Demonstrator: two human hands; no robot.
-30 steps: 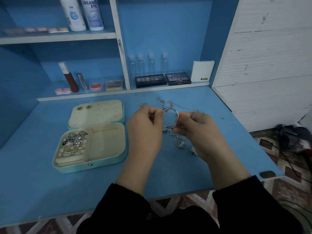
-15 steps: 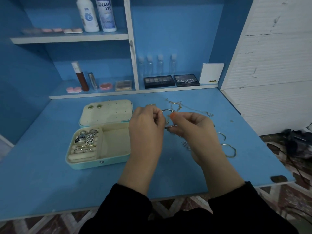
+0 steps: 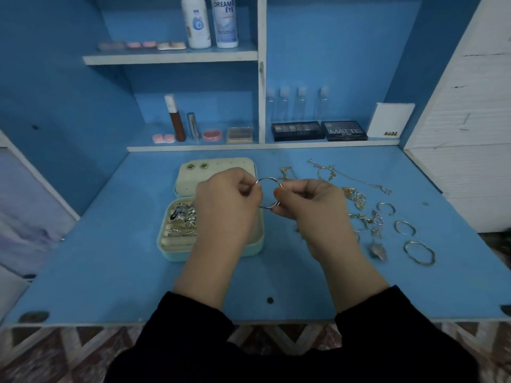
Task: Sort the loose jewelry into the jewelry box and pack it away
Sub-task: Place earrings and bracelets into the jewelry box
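Observation:
A silver bangle is held in the air between both hands, above the right edge of the open teal jewelry box. My left hand pinches its left side and my right hand pinches its right side. The box's left compartment holds several rings, and two green studs sit in its cream lid. Loose jewelry lies on the blue desk to the right: thin chains, a pile of small pieces and open bangles.
The blue desk has a shelf at its back with makeup palettes, small clear bottles, a brown tube and pots. Two white bottles stand on the upper shelf. A white wall borders the right side.
Both hands have carried the bangle leftward, from over the loose pile to above the box's right edge. The camera view has shifted, showing more bangles on the right.

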